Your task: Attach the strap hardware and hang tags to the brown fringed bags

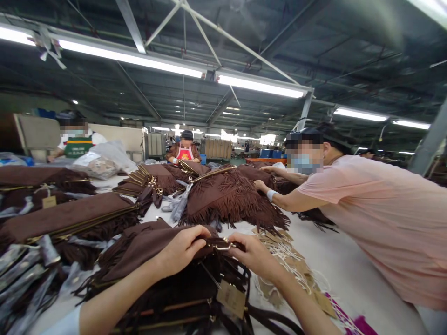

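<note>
Head view: my left hand (181,249) pinches the brown bag (146,260) flap, my right hand (253,253) grips its metal clasp (223,245), steadying the bag on the worktop (335,265). Tag (231,298) dangles below; co-worker (366,209) reaches across fringed bags (230,195).

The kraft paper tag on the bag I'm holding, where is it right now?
In the head view, the kraft paper tag hangs low at centre against the dark brown fringed bag, just below the right hand and left of the loose tags with white strings.
</note>
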